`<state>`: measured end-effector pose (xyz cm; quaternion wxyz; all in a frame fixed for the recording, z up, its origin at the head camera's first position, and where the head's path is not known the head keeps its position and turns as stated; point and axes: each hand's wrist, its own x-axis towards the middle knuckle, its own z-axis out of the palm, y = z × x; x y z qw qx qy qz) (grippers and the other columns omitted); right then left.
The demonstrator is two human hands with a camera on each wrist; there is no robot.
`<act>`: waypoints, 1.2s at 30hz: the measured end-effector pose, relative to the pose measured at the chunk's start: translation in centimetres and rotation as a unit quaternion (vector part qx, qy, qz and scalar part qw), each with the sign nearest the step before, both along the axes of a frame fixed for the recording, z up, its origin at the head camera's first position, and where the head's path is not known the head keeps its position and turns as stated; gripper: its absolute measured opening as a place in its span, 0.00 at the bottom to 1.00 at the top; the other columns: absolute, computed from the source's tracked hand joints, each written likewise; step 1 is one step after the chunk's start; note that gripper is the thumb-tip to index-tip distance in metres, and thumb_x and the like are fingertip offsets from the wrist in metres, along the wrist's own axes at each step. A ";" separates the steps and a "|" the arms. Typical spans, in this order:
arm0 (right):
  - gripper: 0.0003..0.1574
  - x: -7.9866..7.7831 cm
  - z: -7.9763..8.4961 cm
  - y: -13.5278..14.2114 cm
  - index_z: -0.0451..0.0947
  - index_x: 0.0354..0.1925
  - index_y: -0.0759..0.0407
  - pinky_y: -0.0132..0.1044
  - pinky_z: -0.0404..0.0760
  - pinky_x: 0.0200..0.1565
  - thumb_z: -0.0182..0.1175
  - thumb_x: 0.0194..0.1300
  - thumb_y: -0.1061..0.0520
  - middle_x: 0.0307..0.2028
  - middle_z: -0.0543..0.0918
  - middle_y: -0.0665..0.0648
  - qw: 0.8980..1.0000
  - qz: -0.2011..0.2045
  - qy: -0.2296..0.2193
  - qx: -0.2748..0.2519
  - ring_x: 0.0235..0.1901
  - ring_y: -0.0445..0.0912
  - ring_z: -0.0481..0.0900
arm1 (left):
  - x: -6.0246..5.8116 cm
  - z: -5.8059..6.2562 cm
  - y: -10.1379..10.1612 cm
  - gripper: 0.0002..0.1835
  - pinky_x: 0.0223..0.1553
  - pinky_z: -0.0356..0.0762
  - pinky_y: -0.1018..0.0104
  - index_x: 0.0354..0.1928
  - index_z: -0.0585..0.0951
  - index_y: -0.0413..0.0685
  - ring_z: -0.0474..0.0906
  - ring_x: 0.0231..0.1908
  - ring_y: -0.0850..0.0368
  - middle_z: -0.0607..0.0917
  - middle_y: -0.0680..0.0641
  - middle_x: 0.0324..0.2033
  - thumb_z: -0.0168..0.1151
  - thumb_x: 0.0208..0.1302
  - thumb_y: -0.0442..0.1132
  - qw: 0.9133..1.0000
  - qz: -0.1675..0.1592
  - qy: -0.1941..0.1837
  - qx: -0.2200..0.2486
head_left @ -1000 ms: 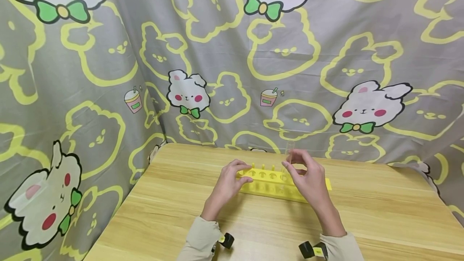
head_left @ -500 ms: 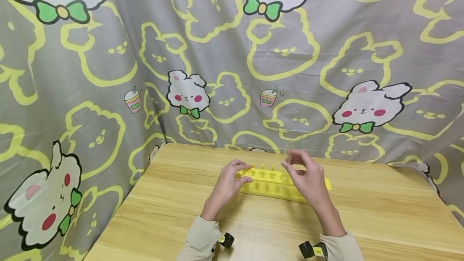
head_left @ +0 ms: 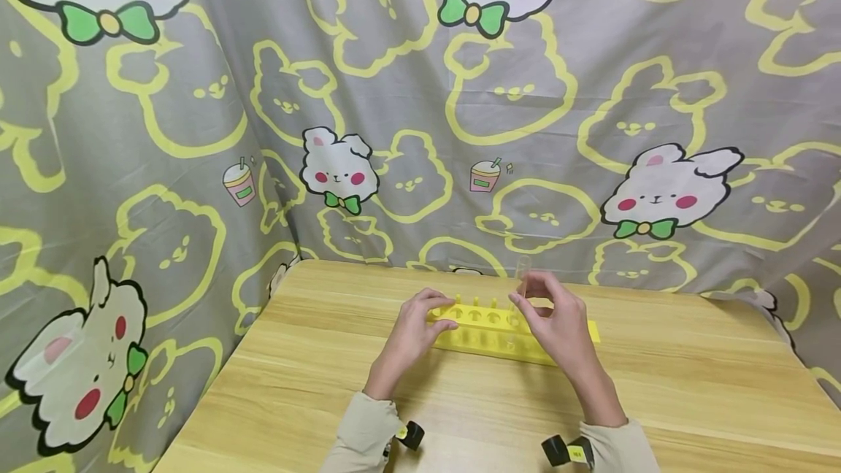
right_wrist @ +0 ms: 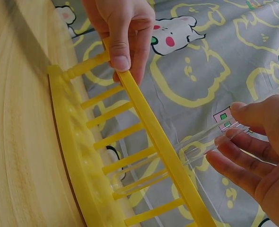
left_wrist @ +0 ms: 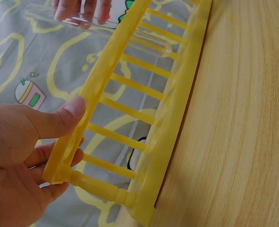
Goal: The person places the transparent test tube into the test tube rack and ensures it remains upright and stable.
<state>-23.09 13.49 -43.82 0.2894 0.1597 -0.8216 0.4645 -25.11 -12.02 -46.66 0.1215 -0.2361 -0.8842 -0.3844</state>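
A yellow test tube rack [head_left: 479, 350] stands on the wooden table, with a row of holes along its upper bar and pegs behind them. My left hand [head_left: 415, 323] grips the rack's left end, thumb on the near side of the top bar [left_wrist: 106, 64] and fingers behind it. With thumb and fingertips, my right hand [head_left: 557, 320] pinches a clear test tube [head_left: 523, 268] above the bar. In the right wrist view the test tube [right_wrist: 196, 146] passes through a hole, its rounded lower end between the bars near the base [right_wrist: 75, 156].
The wooden table [head_left: 296, 371] spreads around the rack. A grey curtain [head_left: 420, 115] with yellow outlines and white cartoon animals hangs behind and to the left. Black wrist cameras [head_left: 555, 451] sit at both cuffs.
Both hands, the rack and the test tube keep nearly the same places. The head view has shifted very slightly.
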 end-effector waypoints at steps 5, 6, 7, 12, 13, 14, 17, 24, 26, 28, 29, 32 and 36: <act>0.21 0.0 0.0 0.0 0.80 0.50 0.55 0.25 0.85 0.33 0.75 0.61 0.63 0.36 0.84 0.47 1.000 0.001 -0.004 0.002 0.39 0.43 0.86 | 0.0 0.0 0.0 0.20 0.56 0.82 0.54 0.54 0.86 0.39 0.82 0.52 0.48 0.84 0.46 0.49 0.75 0.60 0.38 1.000 0.000 0.004 -0.002; 0.21 0.0 0.0 0.0 0.80 0.49 0.55 0.25 0.85 0.33 0.75 0.61 0.63 0.36 0.84 0.47 1.000 0.001 -0.004 0.002 0.39 0.43 0.86 | 0.0 0.0 -0.1 0.20 0.56 0.82 0.54 0.54 0.86 0.39 0.82 0.52 0.47 0.84 0.46 0.49 0.75 0.60 0.38 1.000 0.000 0.006 -0.003; 0.20 0.0 0.0 0.0 0.80 0.49 0.55 0.25 0.85 0.33 0.75 0.61 0.63 0.36 0.84 0.47 1.000 0.001 -0.005 0.003 0.39 0.43 0.86 | 0.0 0.0 -0.1 0.20 0.56 0.82 0.54 0.54 0.86 0.39 0.82 0.52 0.47 0.84 0.46 0.49 0.75 0.60 0.38 1.000 0.000 0.007 -0.003; 0.20 0.1 0.0 0.0 0.79 0.48 0.54 0.26 0.85 0.33 0.75 0.60 0.63 0.36 0.84 0.47 1.000 0.002 -0.005 0.007 0.39 0.43 0.86 | 0.0 0.0 -0.1 0.21 0.56 0.82 0.55 0.54 0.87 0.40 0.81 0.53 0.48 0.84 0.46 0.49 0.75 0.60 0.38 1.000 0.001 0.004 -0.006; 0.20 0.1 0.0 0.0 0.79 0.48 0.54 0.26 0.85 0.33 0.76 0.61 0.63 0.35 0.84 0.47 1.000 0.001 -0.006 0.008 0.39 0.43 0.86 | 0.0 0.0 -0.1 0.21 0.56 0.82 0.55 0.54 0.87 0.40 0.81 0.53 0.48 0.84 0.46 0.49 0.75 0.60 0.39 1.000 0.001 0.003 -0.006; 0.19 0.1 0.0 0.0 0.79 0.48 0.54 0.26 0.85 0.33 0.76 0.61 0.62 0.35 0.84 0.47 1.000 0.000 -0.007 0.009 0.39 0.43 0.86 | 0.0 0.0 -0.1 0.20 0.56 0.82 0.55 0.54 0.87 0.40 0.81 0.53 0.48 0.84 0.46 0.49 0.75 0.60 0.38 1.000 0.001 0.004 -0.006; 0.19 0.1 0.0 0.1 0.79 0.47 0.53 0.26 0.85 0.33 0.76 0.61 0.62 0.35 0.84 0.47 1.000 -0.002 -0.009 0.013 0.39 0.43 0.86 | 0.0 0.0 -0.1 0.20 0.56 0.81 0.55 0.54 0.87 0.39 0.82 0.53 0.48 0.84 0.46 0.49 0.75 0.60 0.38 1.000 0.000 0.004 -0.003; 0.18 0.2 0.0 0.1 0.79 0.46 0.55 0.26 0.85 0.33 0.76 0.60 0.62 0.35 0.84 0.47 1.000 -0.002 -0.009 0.017 0.39 0.44 0.86 | -0.1 -0.1 -0.1 0.20 0.55 0.82 0.54 0.54 0.86 0.38 0.82 0.52 0.47 0.84 0.45 0.49 0.75 0.59 0.37 1.000 -0.002 0.011 -0.002; 0.18 0.2 0.0 0.1 0.79 0.46 0.56 0.26 0.85 0.33 0.76 0.60 0.63 0.35 0.84 0.47 1.000 -0.002 -0.011 0.018 0.39 0.44 0.86 | 0.0 -0.1 -0.1 0.20 0.56 0.82 0.55 0.54 0.86 0.39 0.82 0.52 0.47 0.84 0.46 0.49 0.75 0.60 0.38 1.000 0.000 0.006 -0.003; 0.18 0.2 0.0 0.1 0.79 0.46 0.57 0.26 0.85 0.33 0.76 0.60 0.63 0.36 0.85 0.48 1.000 -0.002 -0.013 0.018 0.39 0.44 0.86 | 0.0 -0.1 -0.1 0.21 0.56 0.82 0.55 0.54 0.86 0.40 0.81 0.53 0.48 0.84 0.46 0.50 0.75 0.60 0.38 1.000 0.001 0.001 -0.004; 0.18 0.2 0.0 0.1 0.79 0.46 0.57 0.26 0.85 0.33 0.76 0.60 0.63 0.36 0.85 0.48 1.000 -0.001 -0.014 0.018 0.39 0.45 0.86 | 0.0 -0.1 -0.1 0.21 0.56 0.82 0.55 0.54 0.86 0.40 0.81 0.53 0.48 0.84 0.46 0.50 0.75 0.60 0.39 1.000 0.002 0.001 -0.005; 0.18 0.3 0.0 0.1 0.79 0.45 0.57 0.26 0.85 0.33 0.76 0.60 0.64 0.36 0.85 0.48 1.000 -0.001 -0.016 0.017 0.39 0.45 0.86 | 0.0 0.0 -0.1 0.21 0.56 0.82 0.56 0.54 0.86 0.40 0.81 0.53 0.48 0.84 0.46 0.50 0.75 0.60 0.39 1.000 0.002 -0.004 -0.003; 0.18 0.2 0.0 0.1 0.79 0.45 0.57 0.26 0.85 0.33 0.76 0.59 0.64 0.36 0.85 0.48 1.000 0.000 -0.017 0.017 0.39 0.45 0.87 | 0.0 0.0 -0.1 0.20 0.56 0.82 0.55 0.54 0.86 0.39 0.82 0.53 0.48 0.84 0.46 0.50 0.75 0.60 0.38 1.000 0.000 0.000 0.000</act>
